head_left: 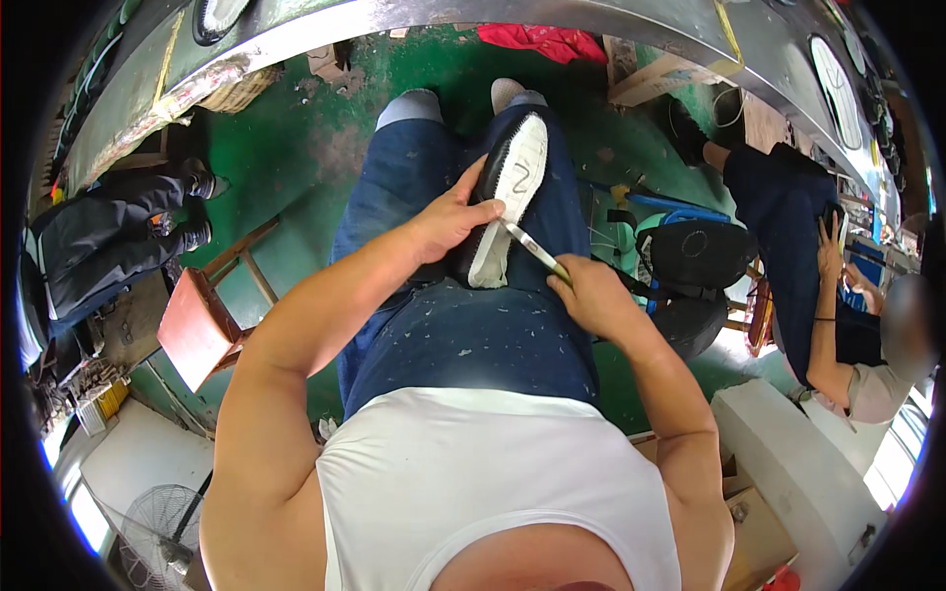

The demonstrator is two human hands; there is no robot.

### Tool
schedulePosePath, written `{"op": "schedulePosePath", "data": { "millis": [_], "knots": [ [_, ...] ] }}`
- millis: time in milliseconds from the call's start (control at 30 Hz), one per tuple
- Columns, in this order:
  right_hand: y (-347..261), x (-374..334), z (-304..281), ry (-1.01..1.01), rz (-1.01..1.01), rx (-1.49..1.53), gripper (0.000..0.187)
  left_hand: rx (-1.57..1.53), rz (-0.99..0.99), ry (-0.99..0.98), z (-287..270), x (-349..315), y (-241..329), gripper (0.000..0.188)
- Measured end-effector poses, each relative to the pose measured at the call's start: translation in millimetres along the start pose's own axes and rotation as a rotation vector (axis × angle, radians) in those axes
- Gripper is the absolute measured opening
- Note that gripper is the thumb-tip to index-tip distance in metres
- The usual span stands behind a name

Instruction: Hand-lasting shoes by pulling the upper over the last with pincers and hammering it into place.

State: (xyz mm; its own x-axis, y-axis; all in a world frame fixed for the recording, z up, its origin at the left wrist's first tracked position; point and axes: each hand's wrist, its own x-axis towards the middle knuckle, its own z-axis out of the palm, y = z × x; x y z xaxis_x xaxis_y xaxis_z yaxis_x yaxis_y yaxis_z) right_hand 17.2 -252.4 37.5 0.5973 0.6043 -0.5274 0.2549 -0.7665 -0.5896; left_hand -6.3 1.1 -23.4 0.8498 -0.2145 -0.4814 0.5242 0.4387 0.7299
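Observation:
A black shoe (517,170) lies upside down along my thighs, toe pointing away from me. Its pale underside carries a dark squiggle and has stitch-like marks round the edge. My left hand (455,219) grips the shoe from its left side, with the thumb near the middle of the underside. From the right, my right hand (596,295) is closed round a slim tool (530,243) with a pale, flat front part and a greenish handle. The tool's tip meets the underside close to my left thumb; whether it is a knife or a brush, I cannot tell.
A long metal-topped bench (394,14) curves across the far side, with another pale sole (836,94) on its right. A wooden chair (202,325) stands at left. Black bags (695,256) sit at right, beside a seated co-worker (788,217). Another person's legs (128,217) show at left.

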Motion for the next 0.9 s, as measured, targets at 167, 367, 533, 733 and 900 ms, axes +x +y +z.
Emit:
{"op": "schedulePosePath", "data": {
  "millis": [167, 367, 533, 733, 900],
  "knots": [
    [-8.4, -17.7, 10.3, 0.026, -0.041, -0.302, 0.023, 0.189, 0.132, 0.206, 9.8, 6.3, -31.1, 0.074],
    [29.3, 3.4, -11.9, -0.524, 0.225, 0.453, 0.021, 0.899, 0.491, 0.369, 14.9, -0.4, -54.5, 0.076],
    [47.9, 16.5, -20.0, -0.671, 0.216, 0.613, 0.019, 0.821, 0.17, 0.058, -11.8, -29.2, -61.9, 0.1],
    [2.9, 2.8, -39.5, -0.403, 0.168, 0.403, 0.029, 0.503, 0.136, 0.091, -7.8, -23.9, -55.0, 0.106],
    [-3.0, 16.9, 12.8, -0.008, -0.153, -0.083, 0.031, 0.705, 0.055, 0.013, -16.7, -26.7, -34.3, 0.117]
  ]
}}
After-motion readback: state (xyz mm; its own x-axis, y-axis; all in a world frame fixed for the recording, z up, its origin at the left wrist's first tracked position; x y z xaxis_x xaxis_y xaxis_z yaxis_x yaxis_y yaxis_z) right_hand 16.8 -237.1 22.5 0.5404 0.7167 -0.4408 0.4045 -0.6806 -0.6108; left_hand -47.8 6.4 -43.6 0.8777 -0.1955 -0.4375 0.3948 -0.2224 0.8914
